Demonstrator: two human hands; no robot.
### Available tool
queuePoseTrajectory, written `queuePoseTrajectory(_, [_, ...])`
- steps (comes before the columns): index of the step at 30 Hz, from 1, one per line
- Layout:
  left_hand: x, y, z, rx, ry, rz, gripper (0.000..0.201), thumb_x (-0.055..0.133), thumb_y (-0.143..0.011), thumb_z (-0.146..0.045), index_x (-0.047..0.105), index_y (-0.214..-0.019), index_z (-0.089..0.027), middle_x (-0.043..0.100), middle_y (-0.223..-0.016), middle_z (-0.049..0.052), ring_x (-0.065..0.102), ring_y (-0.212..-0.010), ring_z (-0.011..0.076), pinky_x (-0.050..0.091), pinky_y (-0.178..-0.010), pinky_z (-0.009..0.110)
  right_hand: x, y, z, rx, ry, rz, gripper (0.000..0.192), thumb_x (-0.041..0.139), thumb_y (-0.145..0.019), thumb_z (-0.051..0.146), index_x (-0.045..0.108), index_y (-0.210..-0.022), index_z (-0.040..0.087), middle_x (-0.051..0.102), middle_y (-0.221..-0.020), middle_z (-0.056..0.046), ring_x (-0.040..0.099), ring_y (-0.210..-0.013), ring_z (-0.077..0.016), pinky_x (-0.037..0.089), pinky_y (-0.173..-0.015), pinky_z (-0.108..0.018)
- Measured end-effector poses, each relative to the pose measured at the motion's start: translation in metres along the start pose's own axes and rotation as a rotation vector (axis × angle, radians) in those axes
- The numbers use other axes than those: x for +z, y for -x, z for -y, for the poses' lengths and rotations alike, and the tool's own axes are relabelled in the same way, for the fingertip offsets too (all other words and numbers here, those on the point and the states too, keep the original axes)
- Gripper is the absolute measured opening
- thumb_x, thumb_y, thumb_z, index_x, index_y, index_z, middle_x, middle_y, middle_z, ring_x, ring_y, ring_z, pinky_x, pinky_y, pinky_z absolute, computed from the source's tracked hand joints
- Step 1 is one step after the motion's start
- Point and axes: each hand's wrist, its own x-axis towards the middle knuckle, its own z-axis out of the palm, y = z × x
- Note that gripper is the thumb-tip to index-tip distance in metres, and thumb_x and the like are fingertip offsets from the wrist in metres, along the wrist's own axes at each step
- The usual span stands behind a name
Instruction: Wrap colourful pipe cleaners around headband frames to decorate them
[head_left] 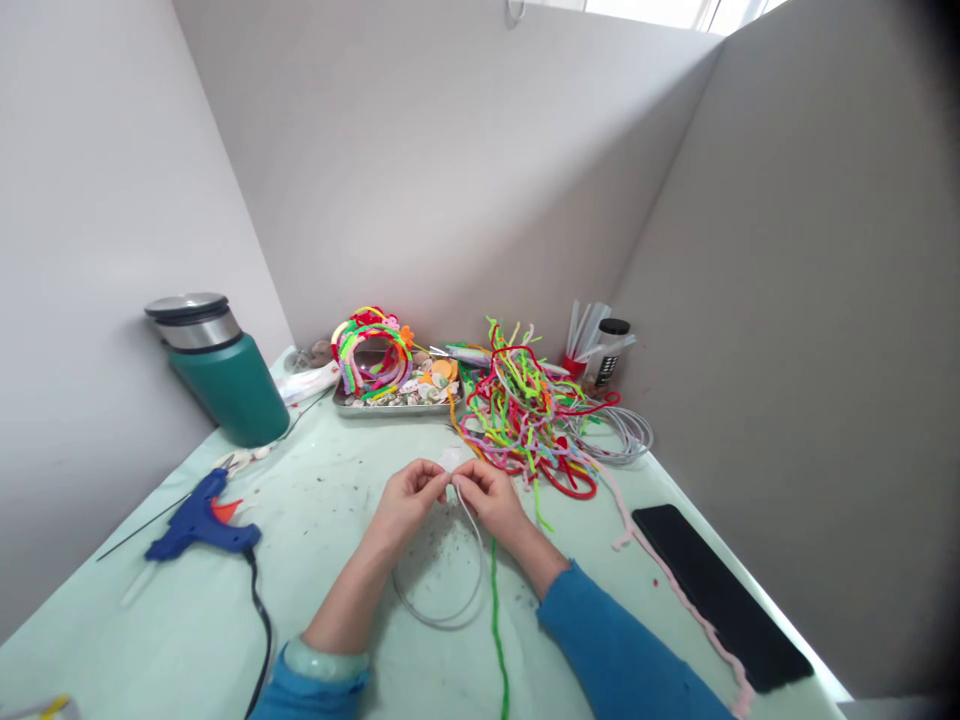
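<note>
Frame centre: left hand (405,497) and right hand (489,495) pinching top of bare white headband (441,570) | green pipe cleaner (496,620) alongside, unwrapped | wrapping looks barely begun | finished headbands (371,350) on tray, upper centre

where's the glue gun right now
In the head view the blue glue gun lies on the table's left side, in front of the green flask and left of the left hand.

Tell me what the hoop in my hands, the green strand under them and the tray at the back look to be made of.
Hoop: thin, smooth, pale grey, probably plastic or coated wire; both the left hand and right hand pinch its top. Green strand: fuzzy pipe cleaner, matte. Tray: shiny silver rim, likely steel.
</note>
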Motion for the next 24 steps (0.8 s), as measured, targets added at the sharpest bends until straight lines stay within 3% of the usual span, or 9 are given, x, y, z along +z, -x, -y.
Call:
queuePoseTrajectory(10, [-0.0009,0.0003,-0.0005,-0.008,0.025,0.054,0.030,0.057,-0.072,-0.044,0.055,-0.074,-0.014,0.054,-0.058,-0.002,0.040,-0.048,0.0072,0.028,-0.048,0.020,0.0012,-0.0018,-0.0022,-0.004,0.042,-0.044,0.015,0.055,-0.075,0.029,0.054,-0.067,0.016,0.042,-0.053,0.005,0.036,-0.048,-0.0078,0.029,-0.046,-0.020])
queuePoseTrajectory(24, [0.0001,0.0012,-0.0027,0.006,0.042,0.024,0.027,0.060,-0.069,-0.041,0.056,-0.071,-0.014,0.054,-0.057,-0.001,0.045,-0.052,0.0088,0.032,-0.051,0.020,0.0002,-0.0010,-0.0042,-0.006,0.032,-0.016,0.014,0.052,-0.078,0.028,0.053,-0.069,0.017,0.041,-0.052,0.006,0.034,-0.046,-0.0071,0.028,-0.044,-0.019])
